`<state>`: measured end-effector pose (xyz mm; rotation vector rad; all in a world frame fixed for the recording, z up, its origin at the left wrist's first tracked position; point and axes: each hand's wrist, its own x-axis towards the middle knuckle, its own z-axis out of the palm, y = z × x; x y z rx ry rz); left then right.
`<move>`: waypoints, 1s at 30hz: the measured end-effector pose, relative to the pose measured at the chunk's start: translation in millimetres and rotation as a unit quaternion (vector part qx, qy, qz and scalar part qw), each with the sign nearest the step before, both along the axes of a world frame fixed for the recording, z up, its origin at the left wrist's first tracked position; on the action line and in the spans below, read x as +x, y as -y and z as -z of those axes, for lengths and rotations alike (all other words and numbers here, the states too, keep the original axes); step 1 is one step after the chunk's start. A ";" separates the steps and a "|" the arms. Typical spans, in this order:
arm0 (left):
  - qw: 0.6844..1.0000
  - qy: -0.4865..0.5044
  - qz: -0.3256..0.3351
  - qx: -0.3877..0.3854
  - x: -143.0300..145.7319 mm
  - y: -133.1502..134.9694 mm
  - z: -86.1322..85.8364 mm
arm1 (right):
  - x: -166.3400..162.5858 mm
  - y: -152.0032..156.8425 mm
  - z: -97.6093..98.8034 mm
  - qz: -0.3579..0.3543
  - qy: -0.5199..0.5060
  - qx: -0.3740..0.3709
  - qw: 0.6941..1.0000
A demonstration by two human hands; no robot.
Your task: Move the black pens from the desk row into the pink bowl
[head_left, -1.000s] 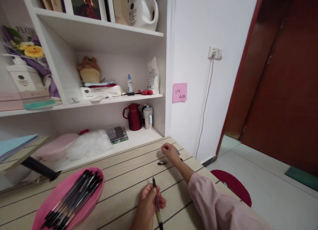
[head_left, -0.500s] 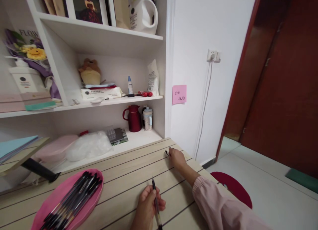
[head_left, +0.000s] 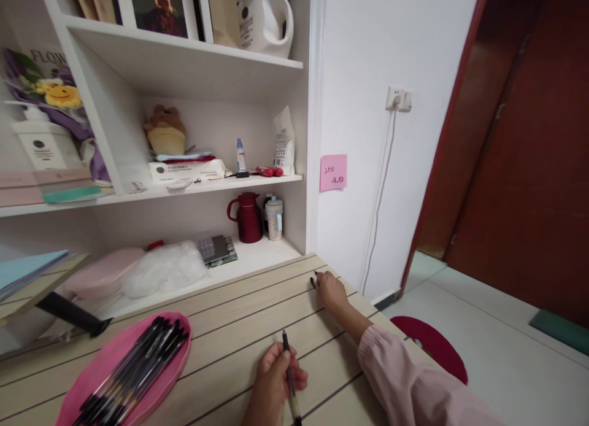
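My left hand (head_left: 275,377) is at the near edge of the wooden table (head_left: 230,328), closed round a black pen (head_left: 291,377) that points tip up. My right hand (head_left: 330,289), in a pink sleeve, reaches to the table's far right corner. Its fingers are curled down on the tabletop, pinching a small black cap (head_left: 313,282). A pink oval tray (head_left: 105,355) lies at the near left and holds several black pens (head_left: 138,364).
White shelves behind the table carry a red jug (head_left: 248,217), a cup (head_left: 274,217), a plastic bag (head_left: 165,269) and boxes. A black handle (head_left: 73,312) juts over the left. A red stool (head_left: 432,340) stands at the right, below a sticky note (head_left: 333,172).
My right hand has slid right and farther along the table's corner. The small dark cap that lay beside it a second ago is now at its fingertips. My left hand has stayed put.
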<state>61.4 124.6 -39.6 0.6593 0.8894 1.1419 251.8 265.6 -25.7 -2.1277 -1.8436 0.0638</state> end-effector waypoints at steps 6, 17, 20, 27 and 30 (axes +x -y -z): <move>1.000 0.010 -0.001 0.005 1.0 2.5 -2.4 | 20.0 16.3 -1.0 -0.027 -0.030 0.002 0.999; 1.000 0.000 0.002 0.020 0.5 1.7 -1.5 | 13.8 28.3 6.1 -0.024 -0.019 -0.007 0.999; 1.000 0.002 0.005 0.020 0.2 2.3 -0.7 | 8.0 29.8 6.2 -0.030 0.001 -0.014 0.999; 1.000 -0.008 -0.001 0.020 0.9 2.8 -0.9 | 6.2 29.0 4.8 -0.018 0.022 -0.028 0.999; 1.000 -0.009 0.002 0.018 0.8 1.6 -1.0 | 5.8 26.3 3.7 -0.013 0.025 -0.032 0.999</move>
